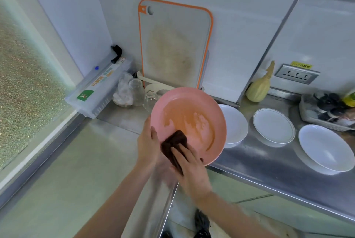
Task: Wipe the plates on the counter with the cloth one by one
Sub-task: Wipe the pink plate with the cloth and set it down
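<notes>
At the centre of the frame the left hand point(148, 144) grips the near-left rim of the pink plate point(189, 120), held tilted above the tabletop point(272, 163). The right hand point(189, 168) presses the dark cloth point(173, 144) flat under extended fingers point(179, 153) against the plate's lower left. Orange residue covers much of the plate, so this wipe looks only partly done. Next the cloth should sweep across the smear; three white plates point(273, 125) wait at right
</notes>
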Action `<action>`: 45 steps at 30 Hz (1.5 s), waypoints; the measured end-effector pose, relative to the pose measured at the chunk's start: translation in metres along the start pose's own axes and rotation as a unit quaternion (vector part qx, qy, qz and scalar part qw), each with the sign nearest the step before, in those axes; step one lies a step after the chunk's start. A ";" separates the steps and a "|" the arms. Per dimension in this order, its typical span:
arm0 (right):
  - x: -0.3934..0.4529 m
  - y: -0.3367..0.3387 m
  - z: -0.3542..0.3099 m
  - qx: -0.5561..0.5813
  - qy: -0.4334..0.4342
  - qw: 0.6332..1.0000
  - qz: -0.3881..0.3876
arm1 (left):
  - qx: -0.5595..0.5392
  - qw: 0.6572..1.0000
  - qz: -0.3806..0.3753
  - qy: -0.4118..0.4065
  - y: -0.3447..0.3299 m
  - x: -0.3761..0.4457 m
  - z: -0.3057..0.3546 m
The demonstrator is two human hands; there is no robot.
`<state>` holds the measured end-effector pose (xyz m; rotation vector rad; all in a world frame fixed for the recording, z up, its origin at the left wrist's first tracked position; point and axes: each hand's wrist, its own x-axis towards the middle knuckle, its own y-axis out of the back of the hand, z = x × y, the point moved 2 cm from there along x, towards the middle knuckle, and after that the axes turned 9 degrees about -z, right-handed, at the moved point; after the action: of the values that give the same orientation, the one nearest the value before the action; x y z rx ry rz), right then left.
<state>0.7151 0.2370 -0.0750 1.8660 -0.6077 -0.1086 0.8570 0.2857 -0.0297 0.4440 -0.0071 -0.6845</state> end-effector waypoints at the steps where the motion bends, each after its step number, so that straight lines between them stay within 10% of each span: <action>1: 0.005 -0.003 -0.013 0.030 -0.030 0.999 -0.003 | 0.018 1.000 0.001 -0.005 -0.002 -0.001 0.002; 15: -0.013 0.048 0.066 -0.105 0.206 0.972 0.041 | 0.045 0.987 -0.145 -0.058 0.023 0.045 0.027; 25: 0.008 0.047 0.013 -0.035 0.075 0.987 0.135 | -0.356 0.934 -0.004 0.026 -0.046 -0.040 0.038; 38: 0.003 0.061 0.100 -0.152 0.252 0.955 0.046 | -0.159 0.975 -0.118 0.101 0.003 0.036 0.043; 45: 0.006 0.040 0.045 0.016 0.027 0.998 0.056 | -0.187 0.982 -0.027 0.025 -0.029 0.025 0.047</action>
<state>0.6901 0.1859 -0.0551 1.8548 -0.6773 0.0254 0.8521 0.2317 -0.0016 0.0989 0.1800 -0.7104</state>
